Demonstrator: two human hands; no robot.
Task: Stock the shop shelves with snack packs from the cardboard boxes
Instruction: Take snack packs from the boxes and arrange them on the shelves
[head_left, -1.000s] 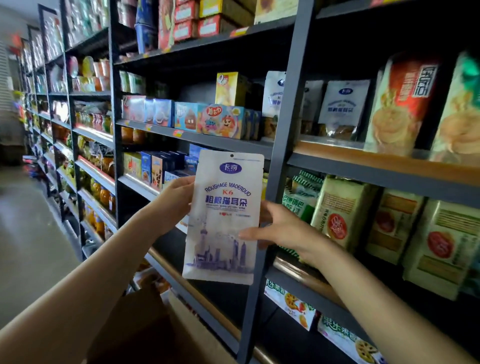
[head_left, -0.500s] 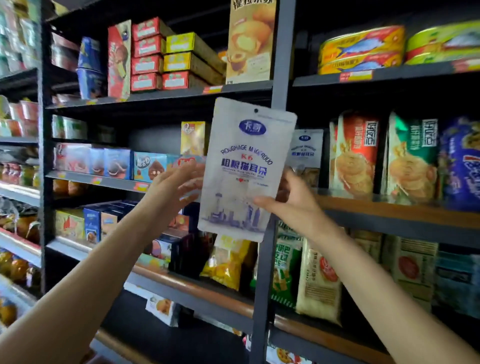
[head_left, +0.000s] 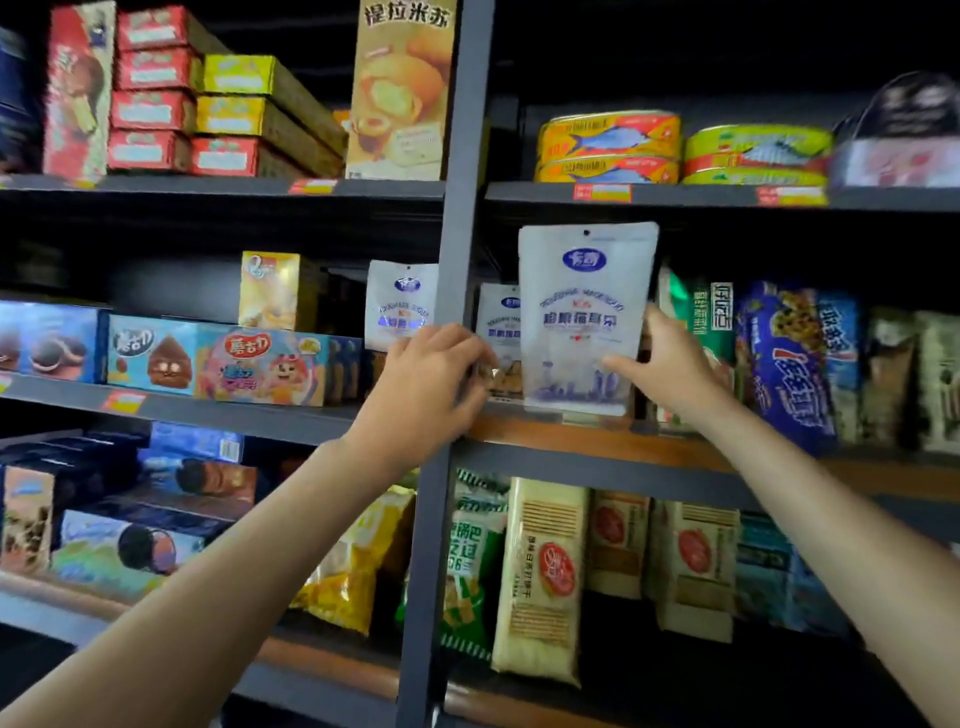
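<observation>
White snack pack (head_left: 587, 317) stood upright on the middle shelf (head_left: 597, 441), right of the grey post (head_left: 457, 249). The right hand (head_left: 670, 364) pinched its right edge, its fingers partly hidden behind. The left hand (head_left: 431, 379) curled at the post; what it held was unclear. A similar pack (head_left: 496, 322) behind was half covered.

Just two bare forearms coming in from the bottom corners, no sleeves showing, no watch or rings I can spot on the left hand (head_left: 431, 374) or right hand (head_left: 670, 364).
</observation>
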